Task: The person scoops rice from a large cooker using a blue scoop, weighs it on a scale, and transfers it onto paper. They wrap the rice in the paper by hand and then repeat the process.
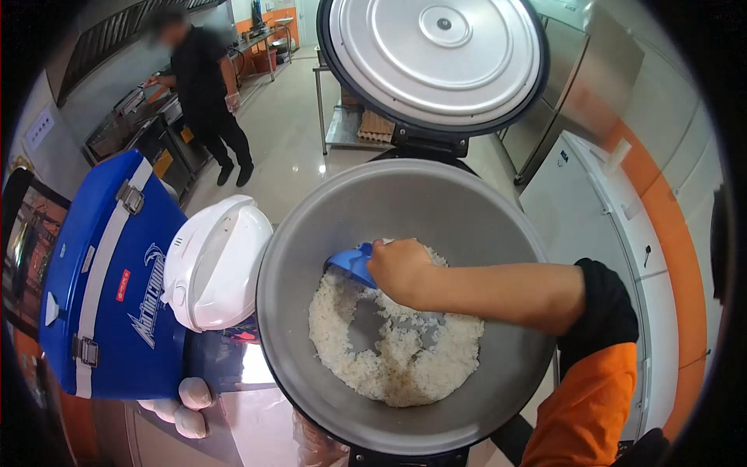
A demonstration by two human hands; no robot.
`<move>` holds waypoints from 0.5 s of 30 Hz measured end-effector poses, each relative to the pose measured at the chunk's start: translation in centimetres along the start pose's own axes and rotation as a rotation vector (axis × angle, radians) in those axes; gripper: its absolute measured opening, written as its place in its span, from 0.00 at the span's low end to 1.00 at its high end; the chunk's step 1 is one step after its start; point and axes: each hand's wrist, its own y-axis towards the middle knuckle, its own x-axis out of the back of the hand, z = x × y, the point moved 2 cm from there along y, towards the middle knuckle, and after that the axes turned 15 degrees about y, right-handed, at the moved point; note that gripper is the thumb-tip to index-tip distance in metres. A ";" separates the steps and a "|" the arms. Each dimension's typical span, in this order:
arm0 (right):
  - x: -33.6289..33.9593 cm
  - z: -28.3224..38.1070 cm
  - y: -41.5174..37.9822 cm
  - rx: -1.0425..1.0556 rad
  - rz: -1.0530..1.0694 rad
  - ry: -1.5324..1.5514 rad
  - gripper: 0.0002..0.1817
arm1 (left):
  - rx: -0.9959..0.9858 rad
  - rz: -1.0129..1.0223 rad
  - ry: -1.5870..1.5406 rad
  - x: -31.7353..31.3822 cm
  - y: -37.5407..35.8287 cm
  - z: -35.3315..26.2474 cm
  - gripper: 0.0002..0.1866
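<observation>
My right hand [401,271] reaches into a large grey rice cooker pot [498,226], its fingers closed around a blue plastic scoop [352,265]. The scoop is tilted against the cooked white rice [436,362] on the far left side of the pot. Rice lies in a rough ring, with bare patches of pot bottom showing in the middle. At the bottom edge, what looks like my left hand [317,445] in a clear plastic glove shows beside the cooker's outer wall; its fingers cannot be made out.
The cooker's round lid [436,70] stands raised behind the pot. To the left are a white small cooker [218,265], a blue cool box [117,288] and several pale wrapped balls [193,406]. A white chest freezer [599,218] stands right. A person [201,86] works at the back left.
</observation>
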 end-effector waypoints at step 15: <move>3.0 -0.3 -8.8 0.314 0.331 -0.062 0.11 | 0.358 0.289 -0.615 -1.1 -0.8 -2.4 0.61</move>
